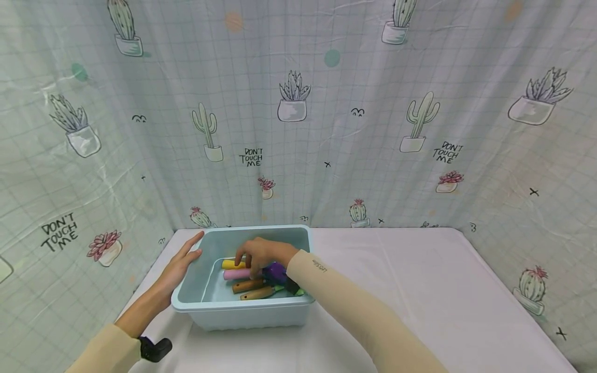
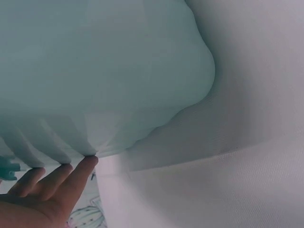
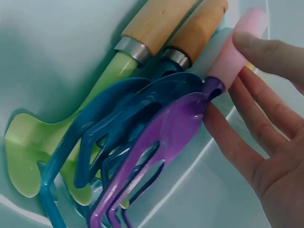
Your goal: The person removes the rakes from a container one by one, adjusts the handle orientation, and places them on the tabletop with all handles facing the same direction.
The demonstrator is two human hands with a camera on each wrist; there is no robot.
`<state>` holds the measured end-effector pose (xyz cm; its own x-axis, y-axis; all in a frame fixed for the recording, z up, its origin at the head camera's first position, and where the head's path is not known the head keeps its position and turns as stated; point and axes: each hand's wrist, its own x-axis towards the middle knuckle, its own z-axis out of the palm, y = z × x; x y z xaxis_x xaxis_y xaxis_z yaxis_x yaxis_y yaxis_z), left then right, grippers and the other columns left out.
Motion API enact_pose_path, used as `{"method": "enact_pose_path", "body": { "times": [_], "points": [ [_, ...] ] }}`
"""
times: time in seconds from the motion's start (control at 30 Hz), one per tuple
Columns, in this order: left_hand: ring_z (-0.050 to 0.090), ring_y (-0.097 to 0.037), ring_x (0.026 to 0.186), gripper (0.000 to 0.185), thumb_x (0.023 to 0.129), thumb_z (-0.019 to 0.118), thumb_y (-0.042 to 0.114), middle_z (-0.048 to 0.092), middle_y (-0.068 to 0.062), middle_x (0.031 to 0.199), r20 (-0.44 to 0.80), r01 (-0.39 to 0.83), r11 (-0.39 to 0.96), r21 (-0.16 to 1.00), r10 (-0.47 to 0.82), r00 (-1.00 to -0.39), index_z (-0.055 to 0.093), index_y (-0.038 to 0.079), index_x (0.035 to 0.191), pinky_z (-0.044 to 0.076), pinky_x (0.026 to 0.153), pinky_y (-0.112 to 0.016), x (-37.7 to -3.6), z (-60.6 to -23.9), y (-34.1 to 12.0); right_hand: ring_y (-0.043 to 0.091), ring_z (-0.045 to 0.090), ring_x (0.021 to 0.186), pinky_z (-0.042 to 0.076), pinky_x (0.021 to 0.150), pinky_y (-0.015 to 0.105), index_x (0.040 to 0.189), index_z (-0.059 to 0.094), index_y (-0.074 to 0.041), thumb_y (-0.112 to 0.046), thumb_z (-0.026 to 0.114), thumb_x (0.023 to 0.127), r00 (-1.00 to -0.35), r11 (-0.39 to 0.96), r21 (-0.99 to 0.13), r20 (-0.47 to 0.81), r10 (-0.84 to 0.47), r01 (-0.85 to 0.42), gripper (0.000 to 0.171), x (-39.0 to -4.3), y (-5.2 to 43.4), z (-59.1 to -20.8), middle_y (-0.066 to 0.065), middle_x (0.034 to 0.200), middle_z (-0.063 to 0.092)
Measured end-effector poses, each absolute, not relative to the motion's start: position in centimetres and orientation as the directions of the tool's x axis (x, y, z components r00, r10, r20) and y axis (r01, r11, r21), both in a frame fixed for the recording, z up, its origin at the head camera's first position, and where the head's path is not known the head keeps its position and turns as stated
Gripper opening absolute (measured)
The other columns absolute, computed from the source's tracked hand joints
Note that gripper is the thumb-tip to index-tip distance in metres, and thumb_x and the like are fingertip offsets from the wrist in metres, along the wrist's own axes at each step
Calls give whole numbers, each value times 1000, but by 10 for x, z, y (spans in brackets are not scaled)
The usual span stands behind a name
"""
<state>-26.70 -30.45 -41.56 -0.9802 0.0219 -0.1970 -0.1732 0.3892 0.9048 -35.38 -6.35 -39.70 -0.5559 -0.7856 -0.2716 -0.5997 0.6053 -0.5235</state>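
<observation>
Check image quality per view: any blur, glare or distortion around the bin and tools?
Head view: wide-angle bowing at the edges, even soft light, blue bin sharp. Left wrist view: too close, the bin wall fills the frame, soft and nearly featureless; only the left hand fingertips read. Right wrist view: sharp, with glossy highlights on the purple rake; right hand slightly soft at the frame edge.

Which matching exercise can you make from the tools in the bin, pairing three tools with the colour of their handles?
Tools:
1. purple rake
2. green trowel
3. blue rake

Handles:
A. wood, the left one in the right wrist view
B. pink
C. wood, beside the pink handle

Pairs: 1-B, 2-A, 3-C
</observation>
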Motion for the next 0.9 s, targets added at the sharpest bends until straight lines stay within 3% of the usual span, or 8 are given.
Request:
{"method": "enact_pose_path", "body": {
  "times": [0.33, 0.67, 0.9],
  "points": [
    [2, -48, 160, 61, 113, 29, 42, -10, -9, 176, -194, -171, 386, 906, 21, -981, 0, 38, 167, 16, 121, -74, -268, -414, -304, 12, 61, 96, 58, 86, 27, 127, 72, -18, -2, 81, 86, -610, 652, -407, -248, -753, -640, 45, -352, -62, -402, 3, 118, 70],
    [1, -46, 161, 63, 112, 30, 45, -9, -8, 176, -206, -182, 349, 919, 34, -978, 0, 37, 167, 15, 123, -72, -265, -415, -304, 11, 62, 96, 57, 85, 24, 126, 72, -19, 1, 76, 88, -573, 607, -389, -213, -791, -693, 43, -355, -60, -403, 2, 118, 71],
    [-2, -44, 161, 63, 111, 27, 53, -15, -4, 175, -236, -205, 230, 951, 117, -965, -8, 47, 163, 17, 123, -70, -263, -418, -309, 12, 65, 99, 56, 85, 21, 127, 72, -20, -4, 73, 92, -558, 575, -353, -159, -814, -738, 39, -359, -62, -398, 4, 118, 74]
  ]
}}
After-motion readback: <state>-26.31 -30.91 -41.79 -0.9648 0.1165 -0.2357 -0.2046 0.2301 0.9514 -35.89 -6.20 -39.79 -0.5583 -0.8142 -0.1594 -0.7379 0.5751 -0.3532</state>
